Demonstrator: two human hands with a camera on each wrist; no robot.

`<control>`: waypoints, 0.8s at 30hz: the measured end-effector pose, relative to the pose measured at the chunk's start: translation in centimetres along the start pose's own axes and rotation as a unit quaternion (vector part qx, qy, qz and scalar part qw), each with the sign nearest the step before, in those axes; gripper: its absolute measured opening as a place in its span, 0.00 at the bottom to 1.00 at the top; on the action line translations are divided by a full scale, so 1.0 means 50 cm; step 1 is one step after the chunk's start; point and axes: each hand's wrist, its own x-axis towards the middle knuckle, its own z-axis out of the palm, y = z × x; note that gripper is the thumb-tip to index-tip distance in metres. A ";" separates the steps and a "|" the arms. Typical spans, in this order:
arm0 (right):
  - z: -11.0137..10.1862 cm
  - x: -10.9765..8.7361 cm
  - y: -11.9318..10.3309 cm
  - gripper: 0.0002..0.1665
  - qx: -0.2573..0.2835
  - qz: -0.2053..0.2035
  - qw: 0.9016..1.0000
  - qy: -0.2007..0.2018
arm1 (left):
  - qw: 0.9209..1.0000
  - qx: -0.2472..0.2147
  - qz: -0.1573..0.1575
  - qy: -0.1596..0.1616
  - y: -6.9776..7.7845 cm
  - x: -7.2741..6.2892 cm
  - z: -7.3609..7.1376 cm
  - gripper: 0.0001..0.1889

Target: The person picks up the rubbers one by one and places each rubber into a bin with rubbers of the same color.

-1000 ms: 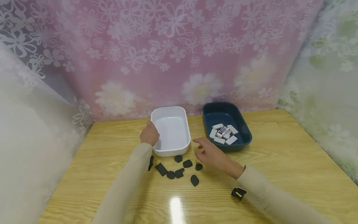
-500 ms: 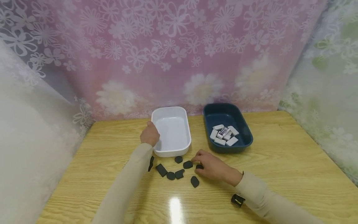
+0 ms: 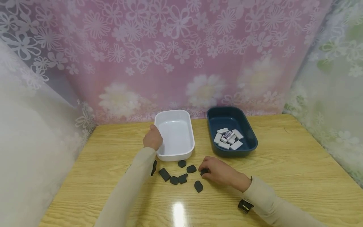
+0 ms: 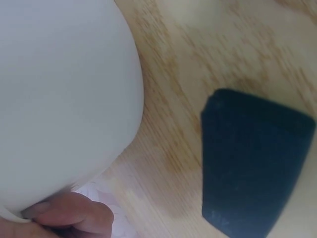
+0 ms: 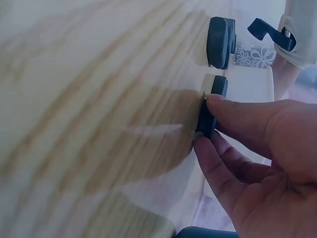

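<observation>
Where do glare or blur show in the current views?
Head: a white glare streak on the table, below the dark pieces and clear of them; left wrist: soft overall, the white tray nearly textureless; right wrist: pale sheen over the table, its grain smeared.

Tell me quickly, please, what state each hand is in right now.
Left hand: closed, holding the white tray by its rim.
Right hand: closed, pinching a dark piece between thumb and fingers.

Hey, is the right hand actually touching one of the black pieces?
Touching: the right wrist view shows the right hand pinching a black piece, with fingertips against its opposite edges.
</observation>
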 end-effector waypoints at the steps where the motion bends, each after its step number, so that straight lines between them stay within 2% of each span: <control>1: 0.000 -0.001 0.001 0.09 0.000 0.002 1.000 0.000 | 1.000 0.000 0.000 -0.001 0.000 -0.001 -0.001 0.21; 6: -0.012 -0.002 0.000 0.09 0.012 0.015 1.000 0.019 | 1.000 0.006 -0.008 0.001 0.001 -0.001 -0.003 0.21; 12: -0.051 0.018 -0.013 0.13 0.040 0.011 0.996 0.074 | 1.000 0.014 -0.007 -0.001 0.004 0.000 -0.003 0.21; 18: -0.075 0.065 -0.023 0.14 0.093 0.003 0.989 0.111 | 1.000 0.010 -0.006 0.002 0.008 -0.004 0.001 0.22; 24: -0.091 0.142 -0.026 0.16 0.131 0.029 0.984 0.115 | 1.000 0.012 -0.012 0.010 0.006 -0.001 -0.001 0.21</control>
